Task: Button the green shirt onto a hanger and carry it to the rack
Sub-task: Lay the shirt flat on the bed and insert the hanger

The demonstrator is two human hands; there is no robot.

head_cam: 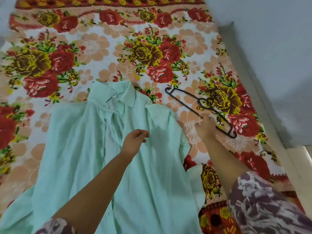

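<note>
Reaching: right hand (203,126) is touching the hanger (184,104), grasp unclear | hanger is lying diagonally just right of green shirt (152,166) on bed (101,48) | left hand (135,141) is hovering relaxed, empty, over green shirt.

Open bedsheet (94,48) surrounds the hanger (184,101) beside the green shirt (81,141); a wall (270,48) bounds the right.
</note>
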